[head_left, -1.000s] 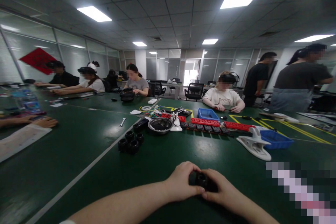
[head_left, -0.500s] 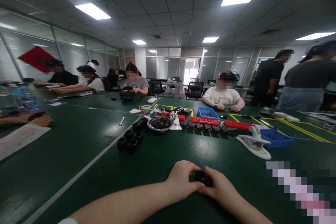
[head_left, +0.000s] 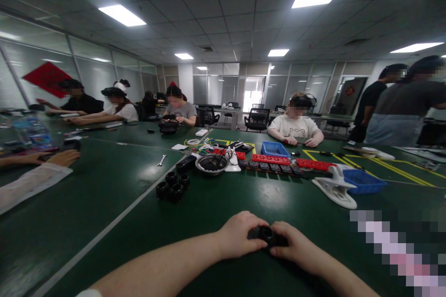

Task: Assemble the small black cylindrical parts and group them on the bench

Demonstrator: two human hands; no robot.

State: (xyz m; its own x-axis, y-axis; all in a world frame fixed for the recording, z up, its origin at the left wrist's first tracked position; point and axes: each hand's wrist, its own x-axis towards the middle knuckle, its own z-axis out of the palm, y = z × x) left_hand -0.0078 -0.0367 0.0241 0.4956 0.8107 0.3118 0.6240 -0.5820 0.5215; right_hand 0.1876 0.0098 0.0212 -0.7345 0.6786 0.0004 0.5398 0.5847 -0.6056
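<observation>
Low in the view, close to the table's near edge, both my hands meet around a small black wheel with a round hollow in its top. My left hand grips it from the left, thumb in front and fingers behind. From the right, my right hand closes on it with fingertips and thumb, and the palm hides part of the dark shape there. Ahead and to the left, several similar black wheels stand clustered on the green table.
Beyond the wheels lie a wrench, a round metal bowl with cables, red socket strips and blue trays. A white stand is at right. A co-worker's hands are at far left; another person sits opposite.
My right hand has shifted slightly right and its fingers have loosened a little; more of the wheel shows. My left hand stays almost in place. Standing people at right have moved.
</observation>
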